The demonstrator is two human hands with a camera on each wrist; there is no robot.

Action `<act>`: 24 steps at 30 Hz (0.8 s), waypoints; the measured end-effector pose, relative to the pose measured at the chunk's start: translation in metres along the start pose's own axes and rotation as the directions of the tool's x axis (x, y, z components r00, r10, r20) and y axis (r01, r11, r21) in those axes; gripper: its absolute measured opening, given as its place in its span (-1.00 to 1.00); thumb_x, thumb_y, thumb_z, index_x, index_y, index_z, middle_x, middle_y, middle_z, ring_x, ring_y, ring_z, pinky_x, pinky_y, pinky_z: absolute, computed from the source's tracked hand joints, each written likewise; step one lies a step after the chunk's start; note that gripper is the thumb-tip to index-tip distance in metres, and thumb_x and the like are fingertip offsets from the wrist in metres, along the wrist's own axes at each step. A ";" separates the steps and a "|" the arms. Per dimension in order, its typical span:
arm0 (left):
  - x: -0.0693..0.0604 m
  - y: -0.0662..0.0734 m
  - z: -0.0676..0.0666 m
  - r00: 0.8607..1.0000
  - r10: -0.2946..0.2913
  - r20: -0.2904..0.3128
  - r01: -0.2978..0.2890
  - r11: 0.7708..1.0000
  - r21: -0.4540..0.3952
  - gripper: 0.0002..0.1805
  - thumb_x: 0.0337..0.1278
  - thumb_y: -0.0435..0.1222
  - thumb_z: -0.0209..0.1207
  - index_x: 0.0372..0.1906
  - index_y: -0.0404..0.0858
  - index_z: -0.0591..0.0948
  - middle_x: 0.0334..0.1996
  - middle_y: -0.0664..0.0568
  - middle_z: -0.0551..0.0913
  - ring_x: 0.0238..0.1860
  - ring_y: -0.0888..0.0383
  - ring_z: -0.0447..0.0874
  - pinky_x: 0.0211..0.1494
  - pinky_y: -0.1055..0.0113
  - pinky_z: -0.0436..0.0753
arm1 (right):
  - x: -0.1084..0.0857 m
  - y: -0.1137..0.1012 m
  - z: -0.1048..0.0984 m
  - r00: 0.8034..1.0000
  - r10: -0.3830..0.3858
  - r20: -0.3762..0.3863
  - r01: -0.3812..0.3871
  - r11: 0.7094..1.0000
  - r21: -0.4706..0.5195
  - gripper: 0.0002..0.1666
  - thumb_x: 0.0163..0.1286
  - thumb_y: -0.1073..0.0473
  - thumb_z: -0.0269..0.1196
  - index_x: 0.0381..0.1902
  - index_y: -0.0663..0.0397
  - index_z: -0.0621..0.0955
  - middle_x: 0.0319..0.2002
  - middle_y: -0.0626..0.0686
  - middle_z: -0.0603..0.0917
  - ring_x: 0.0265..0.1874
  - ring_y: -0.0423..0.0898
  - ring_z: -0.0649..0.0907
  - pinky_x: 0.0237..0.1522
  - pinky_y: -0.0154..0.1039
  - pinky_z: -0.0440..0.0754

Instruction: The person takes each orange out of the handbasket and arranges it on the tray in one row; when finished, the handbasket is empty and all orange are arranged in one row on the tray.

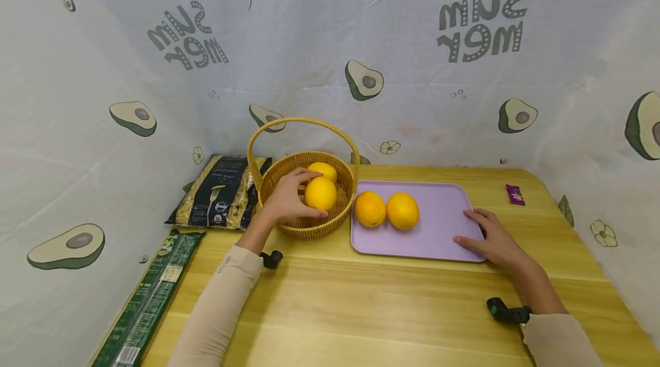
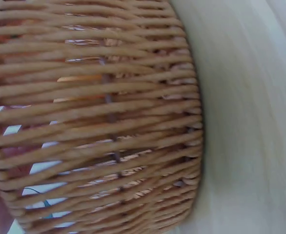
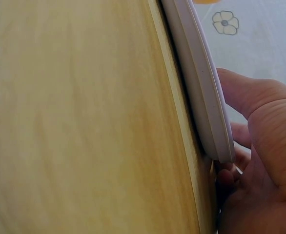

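In the head view my left hand reaches into the wicker basket, thumb and fingers curved around the front orange. Another orange lies behind it in the basket. The basket's woven wall fills much of the left wrist view and hides most of that hand. On the lilac tray, two oranges sit side by side at its left end. My right hand holds the tray's right edge, its thumb over the rim in the right wrist view.
Left of the basket lies a black and gold pasta bag, with a long green packet in front of it. A small purple wrapper is at the back right. The basket's tall handle arches above its bowl.
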State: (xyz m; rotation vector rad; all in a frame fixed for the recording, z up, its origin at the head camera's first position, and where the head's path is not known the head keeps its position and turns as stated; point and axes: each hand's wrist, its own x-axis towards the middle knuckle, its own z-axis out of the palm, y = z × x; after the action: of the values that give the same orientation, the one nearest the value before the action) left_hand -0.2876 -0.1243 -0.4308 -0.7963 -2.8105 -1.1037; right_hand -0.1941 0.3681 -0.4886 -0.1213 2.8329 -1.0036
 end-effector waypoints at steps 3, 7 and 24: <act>-0.001 0.007 -0.001 0.999 0.008 -0.034 -0.009 1.000 -0.020 0.01 -0.36 0.14 0.64 0.38 -0.02 0.55 0.22 0.05 0.56 0.14 0.04 0.64 0.15 0.11 0.72 | 0.000 -0.001 -0.002 1.000 -0.009 0.009 0.009 1.000 -0.012 0.11 0.38 -0.16 0.35 0.57 0.40 0.13 0.50 0.58 -0.04 0.42 0.62 0.06 0.34 0.61 0.10; -0.003 0.018 0.000 0.998 0.017 -0.056 -0.022 0.996 -0.085 0.00 -0.37 0.13 0.66 0.37 0.03 0.56 0.18 0.06 0.65 0.06 0.06 0.72 0.09 0.14 0.74 | -0.001 -0.002 -0.004 1.000 -0.008 0.014 0.009 1.000 -0.017 0.11 0.38 -0.16 0.34 0.57 0.39 0.13 0.50 0.58 -0.04 0.42 0.63 0.07 0.33 0.62 0.10; 0.010 0.081 0.021 0.992 0.098 -0.079 -0.112 0.976 -0.187 -0.04 -0.45 0.10 0.69 0.28 -0.03 0.61 0.07 0.15 0.68 -0.07 0.20 0.70 -0.05 0.35 0.74 | 0.003 0.001 -0.003 0.999 0.013 0.031 -0.012 0.999 -0.033 0.14 0.35 -0.21 0.36 0.59 0.33 0.13 0.53 0.55 -0.04 0.45 0.63 0.04 0.34 0.62 0.08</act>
State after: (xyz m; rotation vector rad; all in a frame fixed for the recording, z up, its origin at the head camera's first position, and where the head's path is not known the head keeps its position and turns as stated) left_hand -0.2549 -0.0561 -0.3932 -0.8901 -2.6014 -1.3707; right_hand -0.1972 0.3706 -0.4869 -0.1215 2.8191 -0.9449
